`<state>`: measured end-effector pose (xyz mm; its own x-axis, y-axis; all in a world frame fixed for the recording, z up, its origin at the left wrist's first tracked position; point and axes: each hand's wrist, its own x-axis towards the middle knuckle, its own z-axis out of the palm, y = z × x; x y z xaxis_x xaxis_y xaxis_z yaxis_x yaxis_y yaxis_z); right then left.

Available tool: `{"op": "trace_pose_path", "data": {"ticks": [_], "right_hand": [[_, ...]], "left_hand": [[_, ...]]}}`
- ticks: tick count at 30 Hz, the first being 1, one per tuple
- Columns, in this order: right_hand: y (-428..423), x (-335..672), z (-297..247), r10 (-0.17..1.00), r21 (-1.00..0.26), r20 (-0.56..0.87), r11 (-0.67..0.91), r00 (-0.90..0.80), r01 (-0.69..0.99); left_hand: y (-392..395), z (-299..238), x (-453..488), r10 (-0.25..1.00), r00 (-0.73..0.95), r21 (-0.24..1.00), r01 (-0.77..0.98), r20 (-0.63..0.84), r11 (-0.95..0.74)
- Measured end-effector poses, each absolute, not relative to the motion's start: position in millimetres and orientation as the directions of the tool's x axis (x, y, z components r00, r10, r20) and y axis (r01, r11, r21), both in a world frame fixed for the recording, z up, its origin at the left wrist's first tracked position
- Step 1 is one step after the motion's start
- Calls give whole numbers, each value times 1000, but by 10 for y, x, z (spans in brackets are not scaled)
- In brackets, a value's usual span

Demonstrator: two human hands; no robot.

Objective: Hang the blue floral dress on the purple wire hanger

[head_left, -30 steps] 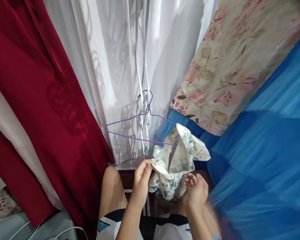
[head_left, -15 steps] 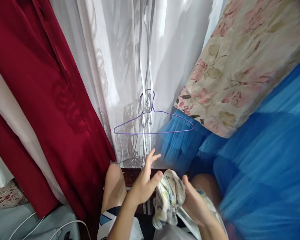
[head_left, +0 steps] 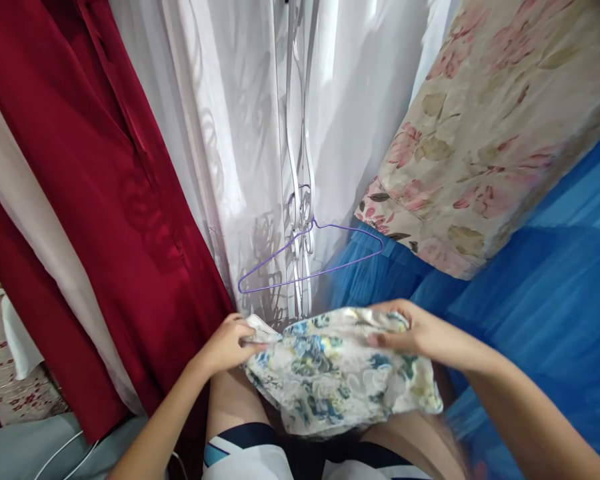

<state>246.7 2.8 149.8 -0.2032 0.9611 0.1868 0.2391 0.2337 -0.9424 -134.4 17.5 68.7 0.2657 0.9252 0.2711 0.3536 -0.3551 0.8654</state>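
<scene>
A white garment with blue and yellow flowers [head_left: 330, 373] is stretched out flat over my knees. My left hand [head_left: 227, 343] pinches its left upper corner. Its right upper edge sits in the closed fingers of my right hand [head_left: 415, 333]. Just beyond the cloth an empty purple wire hanger [head_left: 310, 257] hangs from a white metal grille [head_left: 300, 167] behind the sheer white curtain [head_left: 230, 133].
A dark red curtain [head_left: 95, 187] hangs at the left. A floral-covered mattress [head_left: 490, 133] leans at the upper right above blue netting fabric [head_left: 530, 300]. White cables [head_left: 65, 450] lie on a grey surface at the lower left.
The floral garment came off the hanger, was bunched between my hands, and is now spread wide over my lap with my hands apart at its top corners. The hanger hangs empty.
</scene>
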Motion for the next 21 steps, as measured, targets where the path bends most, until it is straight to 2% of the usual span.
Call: {"op": "trace_pose_path", "data": {"ticks": [2, 5, 7, 12, 16, 21], "right_hand": [[304, 2400, 1606, 942, -890, 199, 289, -271, 352], [721, 2270, 1654, 877, -728, 401, 480, -263, 490], [944, 2202, 1610, 836, -619, 490, 534, -247, 576], [1153, 2126, 1382, 848, -479, 444, 497, -288, 723], [1000, 2007, 1229, 822, -433, 480, 525, -305, 733], [721, 1787, 1170, 836, -526, 493, 508, -242, 682]], "left_hand": [[290, 846, -1588, 907, 194, 791, 443, 374, -421], [406, 1151, -1794, 855, 101, 731, 474, 508, -490], [467, 1351, -1821, 815, 74, 701, 469, 574, -537], [701, 1648, -1641, 731, 57, 606, 518, 680, -604], [883, 1769, -1367, 688, 90, 509, 606, 720, -611], [827, 1966, -1008, 640, 171, 381, 680, 749, -627]]}}
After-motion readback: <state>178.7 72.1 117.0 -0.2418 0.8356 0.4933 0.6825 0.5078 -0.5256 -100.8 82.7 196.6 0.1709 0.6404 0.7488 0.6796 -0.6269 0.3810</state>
